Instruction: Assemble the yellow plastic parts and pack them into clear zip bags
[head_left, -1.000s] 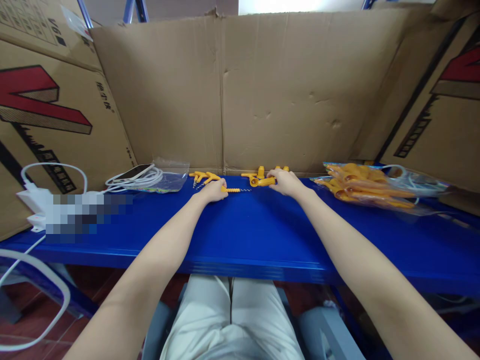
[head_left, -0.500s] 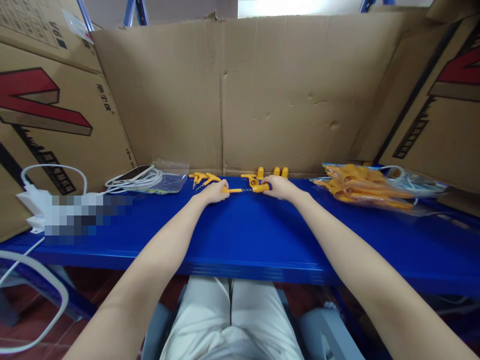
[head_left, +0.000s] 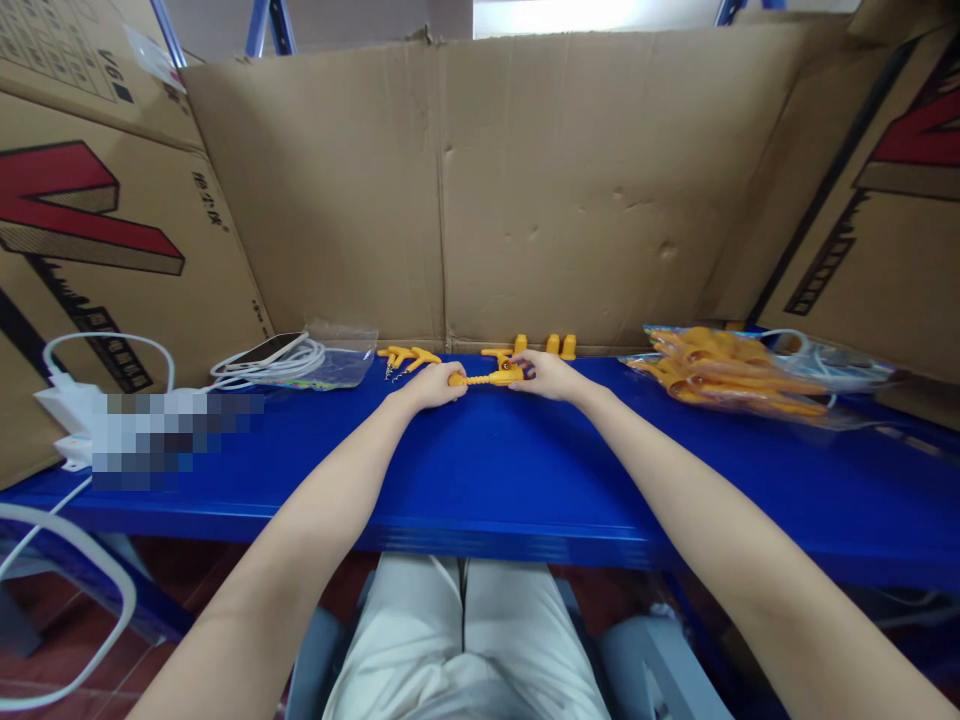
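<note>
Both hands meet at the far middle of the blue table [head_left: 487,470]. My left hand [head_left: 433,384] is closed on the left end of a ribbed orange rod [head_left: 480,379]. My right hand [head_left: 547,376] is closed on a small orange cap piece [head_left: 513,373] pressed against the rod's right end. Just left of my left hand lie Y-shaped orange parts [head_left: 409,354]. Behind my right hand stand small orange caps [head_left: 561,345] against the cardboard wall.
Cardboard sheets [head_left: 570,180] wall in the table at the back and both sides. A phone on coiled white cable [head_left: 270,352] and a clear bag [head_left: 341,355] lie back left. Bags of orange parts [head_left: 724,375] lie at right. A white charger [head_left: 64,410] sits far left.
My right hand brought the orange cap piece leftward from beside the standing caps to the rod's right end. The gap between my hands has closed. My left hand stayed put.
</note>
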